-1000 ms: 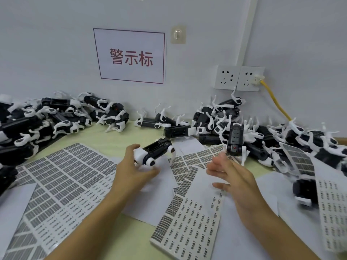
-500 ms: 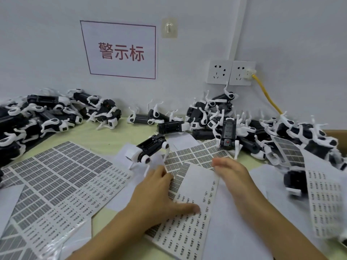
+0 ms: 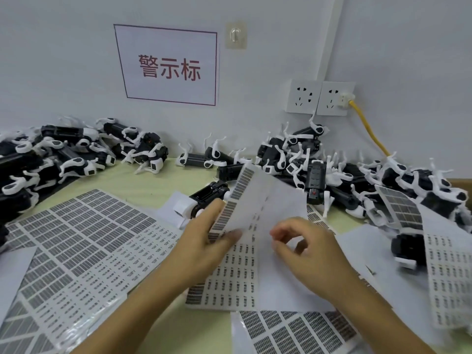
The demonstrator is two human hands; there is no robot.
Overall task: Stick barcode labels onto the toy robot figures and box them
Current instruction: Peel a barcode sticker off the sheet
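Head view: toy robot (image 3: 204,200) half hidden behind lifted label sheet (image 3: 258,200).

Label sheet (image 3: 258,215) curls upward, its far edge lifted off the table, rows of grey barcodes along its left side. Just behind it lies a black-and-white toy robot figure (image 3: 204,200) on its side, partly hidden by the sheet.
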